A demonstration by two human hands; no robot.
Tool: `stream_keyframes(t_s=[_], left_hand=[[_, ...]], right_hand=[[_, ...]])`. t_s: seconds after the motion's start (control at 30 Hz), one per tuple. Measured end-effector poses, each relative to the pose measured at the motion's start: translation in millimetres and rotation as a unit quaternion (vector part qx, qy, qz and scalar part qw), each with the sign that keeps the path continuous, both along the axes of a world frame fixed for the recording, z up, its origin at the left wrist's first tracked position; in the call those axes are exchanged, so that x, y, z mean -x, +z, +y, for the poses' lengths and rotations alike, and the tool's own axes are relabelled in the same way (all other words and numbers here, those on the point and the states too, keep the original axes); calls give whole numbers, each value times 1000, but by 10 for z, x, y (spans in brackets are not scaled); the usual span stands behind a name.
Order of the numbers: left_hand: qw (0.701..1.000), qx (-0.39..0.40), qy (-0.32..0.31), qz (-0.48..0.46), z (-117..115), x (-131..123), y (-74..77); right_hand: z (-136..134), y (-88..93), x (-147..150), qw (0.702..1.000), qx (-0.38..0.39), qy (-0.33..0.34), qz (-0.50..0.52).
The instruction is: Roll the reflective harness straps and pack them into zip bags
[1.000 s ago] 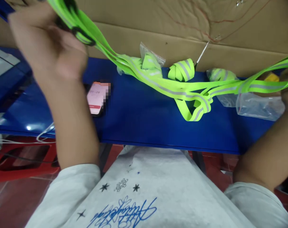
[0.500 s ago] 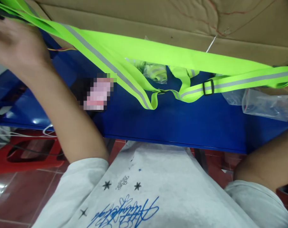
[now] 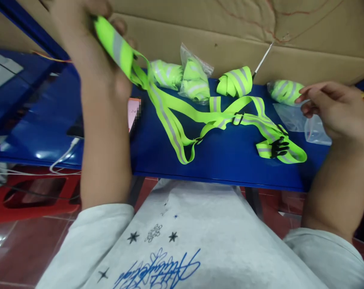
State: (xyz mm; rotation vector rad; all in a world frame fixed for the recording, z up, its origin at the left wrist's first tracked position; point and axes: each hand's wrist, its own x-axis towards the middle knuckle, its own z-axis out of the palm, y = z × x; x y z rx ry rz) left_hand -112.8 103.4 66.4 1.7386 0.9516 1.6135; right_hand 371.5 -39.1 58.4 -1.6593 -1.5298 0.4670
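Note:
A neon green reflective strap harness (image 3: 218,118) lies spread across the blue table (image 3: 224,164). My left hand (image 3: 92,36) is raised at the upper left and closed on one end of the harness. Its other end, with black buckles (image 3: 278,146), rests on the table at the right. My right hand (image 3: 335,106) hovers above the table's right side with fingers loosely curled and apart, holding nothing, just above an empty clear plastic bag (image 3: 308,124).
Rolled green straps, some in clear bags (image 3: 195,78), line the back of the table against a cardboard sheet (image 3: 260,36). A phone (image 3: 134,114) lies behind my left forearm. A white cable (image 3: 64,154) hangs off the table's left. A red stool (image 3: 31,196) stands below.
The harness was stretched taut between both hands above the table; now its right end lies dropped on the table. My right hand has let go and come into view.

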Motion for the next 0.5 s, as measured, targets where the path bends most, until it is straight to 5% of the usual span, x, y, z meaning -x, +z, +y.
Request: stream_keyframes(t_s=[0.1,0.2,0.3,0.4,0.5], left_hand=[[997,-18,16,-78,41,-372,-182],[975,-201,24,96,11,-620,-396],[913,-336,-42,228,-119,-742,-533],[905,-324,-61,269,-292,-773,-515],[926,-205,-44,315,-456,-765,-347]], right_hand=[[-246,146,11,995,11,83,-54],[-401,269,-143,969,102,199,-105],[-376,232,-224,894,209,349,-189],[-271,98,-88,858,241,402,-209],[-228,59,101,864,268,382,-188]])
